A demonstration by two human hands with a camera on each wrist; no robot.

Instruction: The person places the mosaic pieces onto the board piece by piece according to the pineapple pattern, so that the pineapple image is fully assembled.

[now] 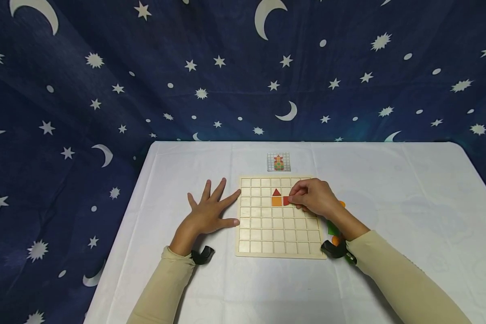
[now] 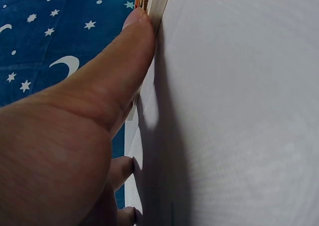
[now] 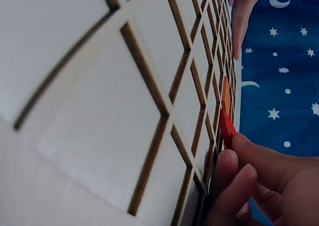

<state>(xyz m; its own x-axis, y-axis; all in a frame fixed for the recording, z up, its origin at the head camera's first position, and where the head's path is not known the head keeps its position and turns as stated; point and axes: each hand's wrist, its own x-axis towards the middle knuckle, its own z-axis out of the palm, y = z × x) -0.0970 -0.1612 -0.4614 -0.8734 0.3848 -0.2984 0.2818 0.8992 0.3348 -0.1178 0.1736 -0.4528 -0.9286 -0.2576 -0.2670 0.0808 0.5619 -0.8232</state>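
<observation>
A light wooden grid board (image 1: 281, 257) lies on the table. On it, an orange square (image 1: 276, 201) sits in one cell with a red triangle (image 1: 276, 192) in the cell just behind. My right hand (image 1: 313, 195) pinches a small red piece (image 1: 285, 200) beside the square's right side. In the right wrist view this red piece (image 3: 227, 126) looks tilted against the grid; its full shape is hidden by the fingertips. My left hand (image 1: 208, 216) lies with spread, straight fingers at the board's left edge, its thumb (image 2: 132, 49) touching that edge.
A small picture card (image 1: 278, 162) with a coloured grid pattern lies behind the board. Under and beside my right forearm, partly hidden, are orange pieces (image 1: 335, 240) and a green piece (image 1: 332, 228). A dark blue star-patterned cloth (image 1: 227, 112) hangs behind the white table (image 1: 186, 162).
</observation>
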